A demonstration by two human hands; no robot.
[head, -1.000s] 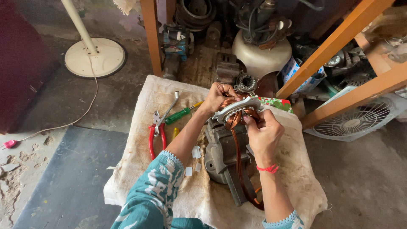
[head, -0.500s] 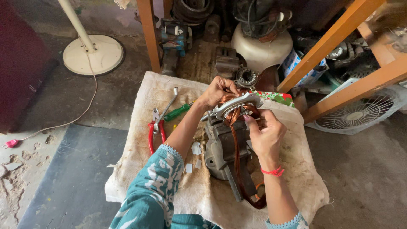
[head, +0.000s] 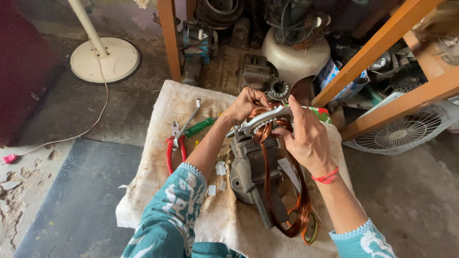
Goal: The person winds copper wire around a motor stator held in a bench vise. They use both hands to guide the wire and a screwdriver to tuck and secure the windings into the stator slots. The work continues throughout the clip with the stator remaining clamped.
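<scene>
I count one silver ring-shaped metal stator (head: 260, 123), copper wire coil (head: 267, 157) looped through, above grey vise (head: 251, 172). Left hand (head: 246, 105) closed on stator's far edge, right hand (head: 308, 138) clamped on near side. One red-handled pliers (head: 174, 148), one green screwdriver (head: 201, 126) left on cloth (head: 158, 143).

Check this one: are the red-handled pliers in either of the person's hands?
No. The red-handled pliers lie on the cloth, while the left hand and right hand grip the metal stator ring.
</scene>
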